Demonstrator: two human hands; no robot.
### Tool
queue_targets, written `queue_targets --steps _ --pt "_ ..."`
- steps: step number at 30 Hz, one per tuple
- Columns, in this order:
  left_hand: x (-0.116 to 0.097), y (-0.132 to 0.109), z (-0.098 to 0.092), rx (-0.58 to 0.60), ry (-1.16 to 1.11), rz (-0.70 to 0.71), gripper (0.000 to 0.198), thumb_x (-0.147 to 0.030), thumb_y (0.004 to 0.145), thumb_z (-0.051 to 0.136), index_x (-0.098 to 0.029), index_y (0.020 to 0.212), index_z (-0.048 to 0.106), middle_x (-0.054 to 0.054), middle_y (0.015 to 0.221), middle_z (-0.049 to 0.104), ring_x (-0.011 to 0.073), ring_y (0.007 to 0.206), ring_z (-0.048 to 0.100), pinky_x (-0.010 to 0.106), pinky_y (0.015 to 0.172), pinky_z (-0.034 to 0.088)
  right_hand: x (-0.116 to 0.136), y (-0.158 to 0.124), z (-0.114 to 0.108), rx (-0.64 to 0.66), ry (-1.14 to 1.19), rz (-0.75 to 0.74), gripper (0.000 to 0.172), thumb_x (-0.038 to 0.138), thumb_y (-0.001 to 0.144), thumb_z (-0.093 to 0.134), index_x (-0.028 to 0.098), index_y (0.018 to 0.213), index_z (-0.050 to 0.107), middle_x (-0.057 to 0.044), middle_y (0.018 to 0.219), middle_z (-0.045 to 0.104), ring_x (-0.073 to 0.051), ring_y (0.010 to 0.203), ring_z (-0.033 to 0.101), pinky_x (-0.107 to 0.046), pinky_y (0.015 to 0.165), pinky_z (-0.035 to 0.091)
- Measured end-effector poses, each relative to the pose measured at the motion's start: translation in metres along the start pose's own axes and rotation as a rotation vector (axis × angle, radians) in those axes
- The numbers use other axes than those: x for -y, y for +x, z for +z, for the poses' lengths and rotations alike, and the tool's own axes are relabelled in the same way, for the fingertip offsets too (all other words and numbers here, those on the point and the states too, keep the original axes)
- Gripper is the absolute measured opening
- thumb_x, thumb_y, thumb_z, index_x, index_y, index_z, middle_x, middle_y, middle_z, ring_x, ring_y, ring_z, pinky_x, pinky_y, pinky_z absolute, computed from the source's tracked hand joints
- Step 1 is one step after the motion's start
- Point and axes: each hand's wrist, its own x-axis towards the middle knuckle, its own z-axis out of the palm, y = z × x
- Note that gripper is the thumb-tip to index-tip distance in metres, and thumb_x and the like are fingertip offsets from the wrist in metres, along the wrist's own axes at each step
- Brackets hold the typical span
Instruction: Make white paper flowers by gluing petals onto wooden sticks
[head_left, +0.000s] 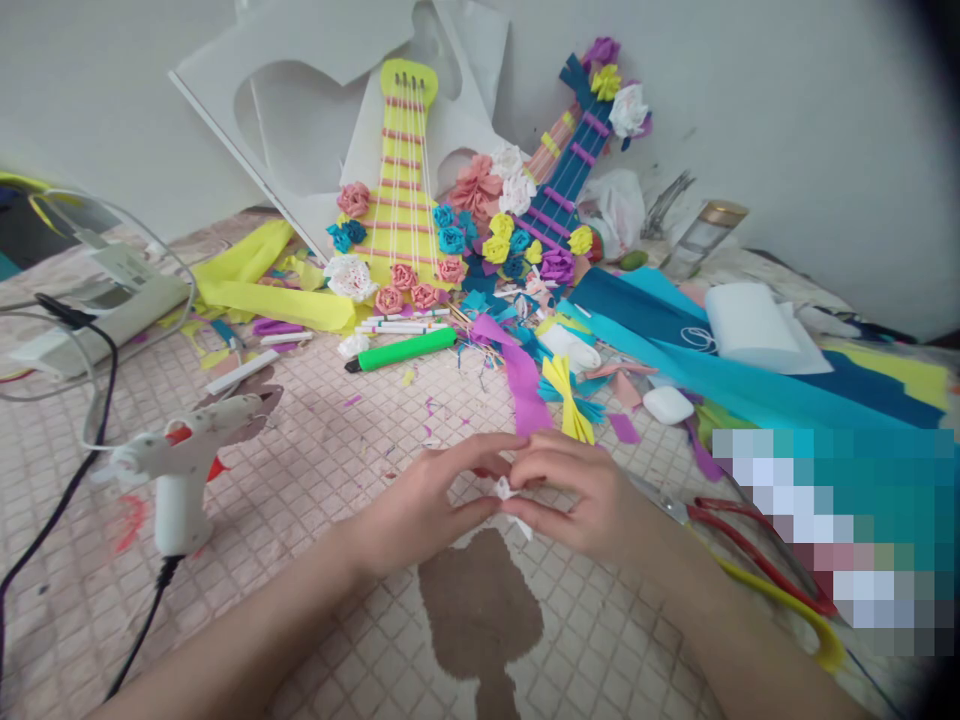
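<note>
Between the fingertips of both hands is a small, crumpled piece of white paper (pixel 505 488), with a loose end hanging below the right fingers. My left hand (pixel 431 495) reaches in from the left, its thumb and fingers closed on the paper's left side. From the other side, my right hand (pixel 577 495) pinches the same piece, and the fingertips nearly meet above it. Both hands are over the tiled-pattern table cover (pixel 360 640), just behind a brown bare patch (pixel 484 605). Part of the paper is hidden by the fingers.
A white glue gun (pixel 180 470) stands at left, its cord trailing forward. Red-handled pliers (pixel 757 545) and yellow-handled scissors (pixel 795 610) lie by my right arm. Behind are a green marker (pixel 409 350), paper scraps, a yellow paper guitar (pixel 401 190) and a blue one (pixel 570 170).
</note>
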Motion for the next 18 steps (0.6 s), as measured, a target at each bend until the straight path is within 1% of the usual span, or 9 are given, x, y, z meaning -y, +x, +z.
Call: queue_targets --steps 3,7,11,15,18 --pt "-0.0019 0.0010 0.0020 -0.007 -0.126 -0.020 0.042 -0.017 0.079 0.061 -0.023 0.120 0.050 0.004 0.092 0.066 0.0158 0.085 0.062 0.032 0.083 0.048 -0.0006 0.0000 -0.0013 0.001 0.080 0.081 0.008 0.022 0.079 0.060 0.020 0.075 0.054 0.000 0.070 0.055 -0.012 0.065 0.052 -0.026 0.059 0.044" --pt "-0.0057 0.0019 0.0041 -0.062 -0.345 -0.081 0.038 -0.016 0.078 0.061 -0.021 0.115 0.051 0.003 0.090 0.062 0.0152 0.085 0.061 0.031 0.080 0.050 -0.0015 0.0017 -0.0026 -0.026 0.174 0.152 0.005 0.021 0.079 0.059 0.020 0.075 0.055 0.000 0.073 0.057 -0.013 0.068 0.054 -0.027 0.062 0.045" --pt "-0.0071 0.0019 0.0052 -0.057 -0.491 -0.154 0.034 -0.015 0.077 0.061 -0.020 0.109 0.053 0.004 0.094 0.061 0.0149 0.086 0.061 0.029 0.077 0.050 0.0003 0.0031 -0.0005 -0.029 0.266 0.256 0.006 0.024 0.080 0.059 0.020 0.076 0.058 0.000 0.075 0.060 -0.013 0.070 0.056 -0.026 0.063 0.046" --pt "-0.0064 0.0022 0.0056 -0.069 -0.469 -0.178 0.029 -0.014 0.076 0.061 -0.019 0.105 0.056 0.005 0.098 0.062 0.0162 0.089 0.061 0.031 0.079 0.051 0.0016 0.0024 0.0017 -0.031 0.331 0.421 0.010 0.028 0.079 0.061 0.019 0.077 0.060 -0.001 0.076 0.063 -0.013 0.071 0.058 -0.026 0.064 0.047" --pt "-0.0061 0.0024 0.0059 -0.073 -0.411 -0.171 0.027 -0.014 0.076 0.061 -0.018 0.103 0.058 0.005 0.099 0.062 0.0158 0.087 0.061 0.031 0.079 0.051 0.0014 0.0023 0.0024 -0.029 0.355 0.531 0.011 0.029 0.076 0.063 0.018 0.073 0.061 0.000 0.071 0.062 -0.013 0.067 0.057 -0.025 0.060 0.045"
